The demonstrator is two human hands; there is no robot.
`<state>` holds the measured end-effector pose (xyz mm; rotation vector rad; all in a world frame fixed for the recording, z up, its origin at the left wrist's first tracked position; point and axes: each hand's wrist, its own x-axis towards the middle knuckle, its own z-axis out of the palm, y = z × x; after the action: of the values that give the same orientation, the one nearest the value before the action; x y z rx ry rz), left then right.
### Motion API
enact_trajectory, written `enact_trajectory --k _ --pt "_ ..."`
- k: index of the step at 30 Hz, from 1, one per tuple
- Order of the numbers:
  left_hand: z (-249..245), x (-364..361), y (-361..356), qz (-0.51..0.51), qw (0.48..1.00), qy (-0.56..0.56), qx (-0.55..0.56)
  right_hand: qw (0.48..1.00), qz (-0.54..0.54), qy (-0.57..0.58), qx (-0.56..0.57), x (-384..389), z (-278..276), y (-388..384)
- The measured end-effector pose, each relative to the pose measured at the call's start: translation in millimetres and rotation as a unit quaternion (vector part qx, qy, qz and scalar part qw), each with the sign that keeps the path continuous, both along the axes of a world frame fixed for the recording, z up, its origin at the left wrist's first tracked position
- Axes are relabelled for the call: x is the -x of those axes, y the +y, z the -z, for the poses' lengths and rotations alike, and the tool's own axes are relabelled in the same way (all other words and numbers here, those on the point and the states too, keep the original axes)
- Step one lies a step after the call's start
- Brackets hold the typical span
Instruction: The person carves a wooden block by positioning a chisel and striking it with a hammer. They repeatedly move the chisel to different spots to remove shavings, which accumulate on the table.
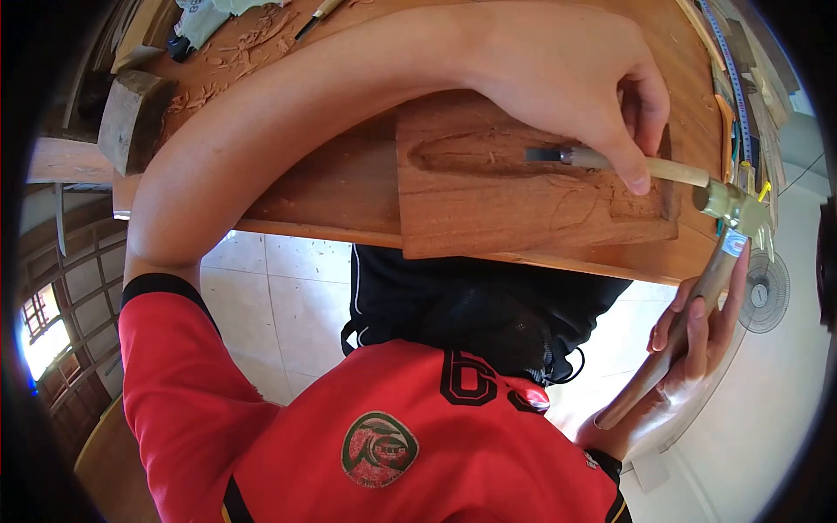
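Observation:
My left hand point(575, 78) reaches across from the left with thumb and fingers closed around the pale wooden handle of a chisel point(684, 171). The chisel lies low over a brown wooden board point(488, 213), its flat steel blade pointing left into a long carved hollow. At the right, my right hand point(697, 340) grips the wooden handle of a hammer point(722, 253). The brassy hammer head is right at the butt end of the chisel handle. Carved recesses and outlines mark the board, which overhangs the table's front edge.
Wood shavings point(248, 48) are scattered on the table point(349, 187) at the far left, near another thin tool point(318, 17). A wood block point(135, 118) stands at the left edge. A measuring tape point(737, 83) runs along the right side. A fan point(764, 295) stands beyond.

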<state>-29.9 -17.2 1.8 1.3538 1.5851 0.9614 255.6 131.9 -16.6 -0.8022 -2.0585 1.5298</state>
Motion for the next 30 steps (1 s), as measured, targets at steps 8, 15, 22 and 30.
enact_trajectory --k 8,15,22,30 --pt "5 1 -4 0.011 0.999 0.01 -0.034 0.999 0.021 0.021 -0.013 4 1 -5" --pt "12 1 -7 0.013 0.996 0.012 -0.086 0.998 0.054 0.042 -0.002 8 -1 -6" --pt "10 -2 -17 0.002 0.987 0.077 -0.139 0.997 0.061 0.054 0.006 10 1 -13" --pt "-16 -14 2 -0.025 0.994 0.098 0.039 0.996 0.069 0.047 -0.013 11 0 -13"
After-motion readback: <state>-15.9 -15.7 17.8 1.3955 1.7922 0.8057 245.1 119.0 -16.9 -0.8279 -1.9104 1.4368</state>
